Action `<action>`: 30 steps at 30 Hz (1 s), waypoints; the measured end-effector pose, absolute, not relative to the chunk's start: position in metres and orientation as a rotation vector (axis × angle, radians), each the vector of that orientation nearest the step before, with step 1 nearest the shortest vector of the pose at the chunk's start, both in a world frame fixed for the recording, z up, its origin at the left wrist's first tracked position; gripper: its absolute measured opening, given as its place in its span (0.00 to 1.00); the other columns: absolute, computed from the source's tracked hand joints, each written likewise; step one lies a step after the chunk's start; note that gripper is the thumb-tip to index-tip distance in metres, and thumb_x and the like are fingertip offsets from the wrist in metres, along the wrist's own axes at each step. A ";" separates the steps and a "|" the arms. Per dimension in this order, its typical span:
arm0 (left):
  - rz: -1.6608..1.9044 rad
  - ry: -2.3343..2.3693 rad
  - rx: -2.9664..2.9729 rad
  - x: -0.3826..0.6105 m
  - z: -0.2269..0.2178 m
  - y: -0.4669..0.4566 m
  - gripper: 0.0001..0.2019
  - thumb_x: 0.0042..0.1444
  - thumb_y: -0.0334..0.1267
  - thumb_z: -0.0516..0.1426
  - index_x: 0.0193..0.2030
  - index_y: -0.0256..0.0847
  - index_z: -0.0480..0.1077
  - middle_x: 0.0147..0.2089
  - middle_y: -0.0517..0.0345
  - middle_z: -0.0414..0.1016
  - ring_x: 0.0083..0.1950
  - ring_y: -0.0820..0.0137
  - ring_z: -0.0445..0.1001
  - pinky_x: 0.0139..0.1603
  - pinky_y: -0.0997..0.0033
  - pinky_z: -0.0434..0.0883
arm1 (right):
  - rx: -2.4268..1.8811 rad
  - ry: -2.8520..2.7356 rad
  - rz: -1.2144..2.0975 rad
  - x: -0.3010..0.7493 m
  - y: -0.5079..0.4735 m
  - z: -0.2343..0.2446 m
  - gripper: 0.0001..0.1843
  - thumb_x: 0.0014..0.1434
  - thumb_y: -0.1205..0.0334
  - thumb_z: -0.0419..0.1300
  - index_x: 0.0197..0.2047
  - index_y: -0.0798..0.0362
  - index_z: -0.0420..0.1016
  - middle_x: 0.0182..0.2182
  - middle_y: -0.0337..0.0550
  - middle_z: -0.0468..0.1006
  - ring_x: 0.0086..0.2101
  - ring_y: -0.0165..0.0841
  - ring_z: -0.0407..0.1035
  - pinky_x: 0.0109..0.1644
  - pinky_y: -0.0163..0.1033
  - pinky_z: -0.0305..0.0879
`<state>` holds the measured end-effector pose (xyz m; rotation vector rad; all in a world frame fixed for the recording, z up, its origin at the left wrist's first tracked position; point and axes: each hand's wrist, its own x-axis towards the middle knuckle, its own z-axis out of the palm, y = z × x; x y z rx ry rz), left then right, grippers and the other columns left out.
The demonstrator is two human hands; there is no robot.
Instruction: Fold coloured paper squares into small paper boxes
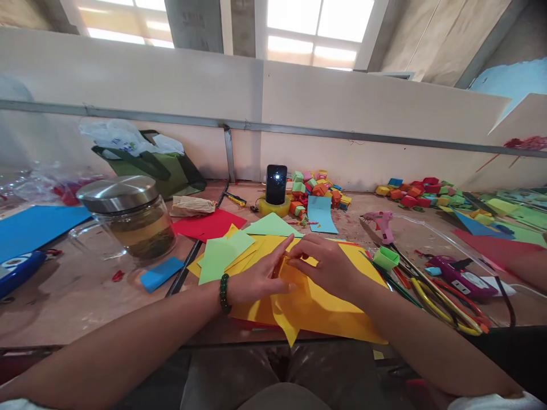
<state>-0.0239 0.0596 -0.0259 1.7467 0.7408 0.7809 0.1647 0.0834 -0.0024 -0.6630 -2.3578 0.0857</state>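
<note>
Both hands meet over a piece of yellow paper [288,310] whose pointed corner hangs down at the table's front edge. My left hand [260,276], with a dark green bead bracelet [224,293] at the wrist, holds this paper from the left, thumb and forefinger reaching along it. From the right, my right hand [325,259] pinches the paper's upper part with bent fingers. The fingers hide just how the paper is folded there. Under the hands lie larger yellow sheets [348,310], with light green paper pieces [222,253] to the left.
A glass tea jar [141,233] stands left, near a blue paper piece [160,274]. Behind are a phone [276,185] on a tape roll [273,208] and a heap of small paper boxes [318,188]. A pink glue gun [384,225] lies right; another person's arm [523,267] shows.
</note>
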 end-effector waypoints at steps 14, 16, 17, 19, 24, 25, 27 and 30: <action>0.770 0.815 1.825 -0.021 -0.023 0.050 0.52 0.52 0.55 0.60 0.72 0.43 0.30 0.74 0.45 0.38 0.73 0.54 0.41 0.71 0.49 0.44 | -0.667 -2.395 0.146 0.166 0.077 -0.002 0.10 0.58 0.70 0.57 0.37 0.51 0.81 0.27 0.41 0.76 0.23 0.25 0.68 0.27 0.29 0.60; 0.759 0.823 1.837 -0.022 -0.023 0.050 0.51 0.52 0.56 0.59 0.72 0.43 0.33 0.74 0.46 0.38 0.73 0.53 0.38 0.71 0.49 0.42 | -0.684 -2.369 0.127 0.165 0.076 -0.003 0.10 0.57 0.71 0.57 0.34 0.52 0.81 0.26 0.41 0.75 0.22 0.24 0.66 0.26 0.29 0.59; 0.755 0.827 1.840 -0.022 -0.023 0.050 0.50 0.51 0.57 0.59 0.72 0.43 0.34 0.74 0.47 0.38 0.74 0.53 0.37 0.71 0.49 0.41 | -0.688 -2.353 0.111 0.164 0.076 -0.004 0.11 0.57 0.71 0.57 0.32 0.53 0.80 0.25 0.40 0.75 0.22 0.24 0.66 0.26 0.29 0.59; 0.747 0.826 1.845 -0.023 -0.024 0.050 0.50 0.51 0.58 0.59 0.72 0.42 0.36 0.74 0.47 0.37 0.74 0.52 0.35 0.72 0.50 0.40 | -0.678 -2.321 0.073 0.162 0.075 -0.005 0.11 0.57 0.70 0.56 0.30 0.53 0.80 0.24 0.40 0.75 0.22 0.24 0.65 0.25 0.29 0.58; 0.757 0.798 1.865 -0.023 -0.025 0.052 0.51 0.51 0.60 0.57 0.72 0.39 0.35 0.75 0.46 0.34 0.74 0.52 0.34 0.72 0.51 0.39 | -0.620 -2.282 -0.067 0.160 0.075 -0.008 0.14 0.61 0.68 0.53 0.30 0.55 0.79 0.23 0.42 0.73 0.23 0.26 0.66 0.27 0.30 0.59; 0.762 0.800 1.866 -0.023 -0.025 0.052 0.51 0.51 0.60 0.57 0.72 0.39 0.34 0.75 0.46 0.32 0.74 0.52 0.33 0.72 0.51 0.38 | -0.624 -2.287 -0.059 0.160 0.076 -0.008 0.13 0.61 0.68 0.54 0.32 0.55 0.79 0.24 0.42 0.73 0.24 0.26 0.67 0.27 0.31 0.59; 0.773 0.809 1.868 -0.023 -0.024 0.052 0.52 0.52 0.61 0.57 0.72 0.39 0.32 0.75 0.45 0.30 0.74 0.52 0.33 0.72 0.50 0.38 | -0.650 -2.307 0.002 0.161 0.077 -0.007 0.10 0.61 0.67 0.56 0.35 0.55 0.79 0.26 0.42 0.75 0.24 0.26 0.67 0.27 0.30 0.60; 0.771 0.814 1.870 -0.023 -0.023 0.052 0.52 0.51 0.61 0.57 0.72 0.40 0.33 0.75 0.45 0.32 0.74 0.51 0.33 0.71 0.49 0.39 | -0.695 -2.346 0.047 0.162 0.078 -0.006 0.09 0.60 0.67 0.57 0.35 0.55 0.79 0.27 0.42 0.75 0.24 0.25 0.67 0.27 0.30 0.60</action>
